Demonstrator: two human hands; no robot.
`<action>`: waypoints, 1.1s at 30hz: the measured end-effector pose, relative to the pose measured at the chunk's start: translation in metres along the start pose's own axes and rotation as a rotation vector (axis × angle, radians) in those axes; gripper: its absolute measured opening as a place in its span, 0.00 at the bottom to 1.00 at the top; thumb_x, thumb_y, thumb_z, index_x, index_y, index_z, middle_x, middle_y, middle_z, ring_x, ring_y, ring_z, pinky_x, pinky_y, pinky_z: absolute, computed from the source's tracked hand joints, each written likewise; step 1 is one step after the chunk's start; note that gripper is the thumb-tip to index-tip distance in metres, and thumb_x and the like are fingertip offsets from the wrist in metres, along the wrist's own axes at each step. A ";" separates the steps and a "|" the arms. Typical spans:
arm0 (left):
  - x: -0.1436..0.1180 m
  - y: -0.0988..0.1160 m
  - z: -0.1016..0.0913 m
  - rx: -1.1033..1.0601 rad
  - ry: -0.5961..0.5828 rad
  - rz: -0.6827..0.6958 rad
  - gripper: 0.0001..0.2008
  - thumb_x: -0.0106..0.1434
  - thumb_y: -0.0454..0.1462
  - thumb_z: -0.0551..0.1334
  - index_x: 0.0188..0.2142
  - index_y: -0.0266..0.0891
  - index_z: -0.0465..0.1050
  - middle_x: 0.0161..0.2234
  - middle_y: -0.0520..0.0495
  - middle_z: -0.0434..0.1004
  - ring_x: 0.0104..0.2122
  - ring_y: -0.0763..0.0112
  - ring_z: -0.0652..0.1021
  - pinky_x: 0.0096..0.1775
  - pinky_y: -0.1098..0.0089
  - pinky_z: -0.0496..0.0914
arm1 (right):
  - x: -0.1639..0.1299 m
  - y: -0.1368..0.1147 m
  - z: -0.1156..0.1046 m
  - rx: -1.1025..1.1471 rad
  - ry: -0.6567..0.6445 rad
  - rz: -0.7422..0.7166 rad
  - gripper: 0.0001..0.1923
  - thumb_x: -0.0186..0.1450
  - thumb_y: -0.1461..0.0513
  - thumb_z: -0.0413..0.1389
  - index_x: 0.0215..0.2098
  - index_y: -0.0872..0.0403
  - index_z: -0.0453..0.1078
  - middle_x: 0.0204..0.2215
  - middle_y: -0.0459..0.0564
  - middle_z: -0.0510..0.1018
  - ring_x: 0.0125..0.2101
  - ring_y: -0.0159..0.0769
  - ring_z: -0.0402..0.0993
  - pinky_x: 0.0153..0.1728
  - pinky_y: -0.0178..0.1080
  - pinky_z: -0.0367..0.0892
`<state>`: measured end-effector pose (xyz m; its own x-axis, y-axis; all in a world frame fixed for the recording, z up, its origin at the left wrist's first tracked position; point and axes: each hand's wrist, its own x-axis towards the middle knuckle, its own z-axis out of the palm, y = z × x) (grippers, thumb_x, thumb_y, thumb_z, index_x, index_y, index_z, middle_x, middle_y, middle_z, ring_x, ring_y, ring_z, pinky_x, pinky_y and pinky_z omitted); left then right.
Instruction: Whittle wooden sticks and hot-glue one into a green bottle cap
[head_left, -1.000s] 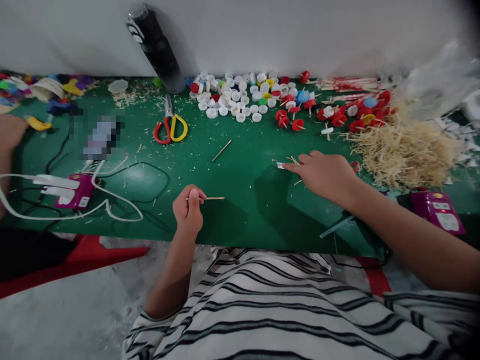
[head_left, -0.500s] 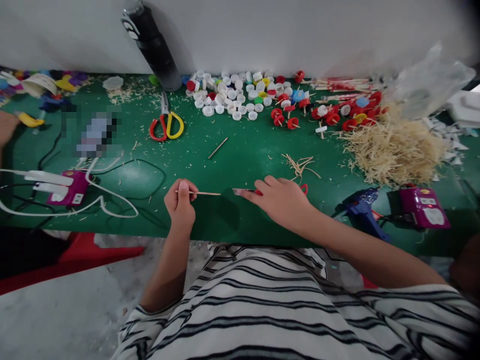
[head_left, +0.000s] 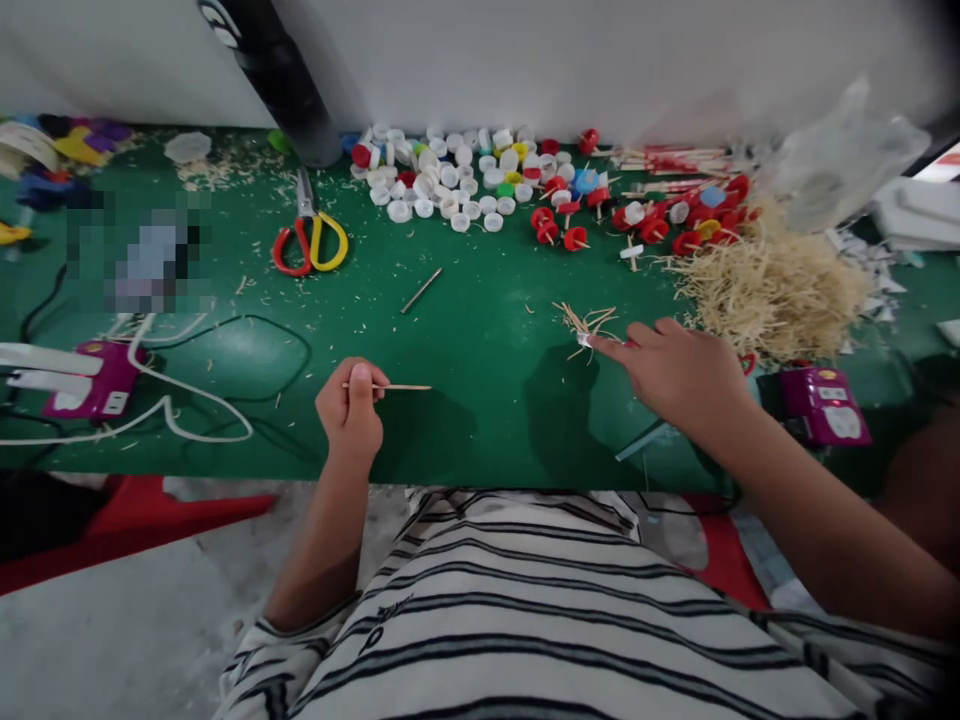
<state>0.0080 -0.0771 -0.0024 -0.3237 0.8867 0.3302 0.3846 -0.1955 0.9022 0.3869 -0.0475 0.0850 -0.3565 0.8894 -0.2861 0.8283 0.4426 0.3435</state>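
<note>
Right hand point(head_left: 679, 375) back over green table point(head_left: 487, 340)

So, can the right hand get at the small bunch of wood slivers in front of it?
Probably yes. The right hand has its fingertips right at the edge of the slivers, and only bare green table lies around them. The left hand holds a stick, apart.
</note>
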 end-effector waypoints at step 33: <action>0.096 0.043 0.157 0.334 -0.613 0.443 0.08 0.78 0.40 0.51 0.40 0.44 0.64 0.25 0.52 0.67 0.24 0.67 0.69 0.28 0.64 0.52 | 0.034 0.005 -0.010 0.446 0.401 0.059 0.28 0.81 0.55 0.41 0.74 0.37 0.66 0.46 0.51 0.83 0.39 0.41 0.77 0.29 0.39 0.58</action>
<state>0.1293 0.0652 0.0242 0.4101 0.8469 0.3385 0.6336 -0.5315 0.5623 0.3742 -0.0139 0.0857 -0.3676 0.9232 0.1118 0.9221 0.3774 -0.0851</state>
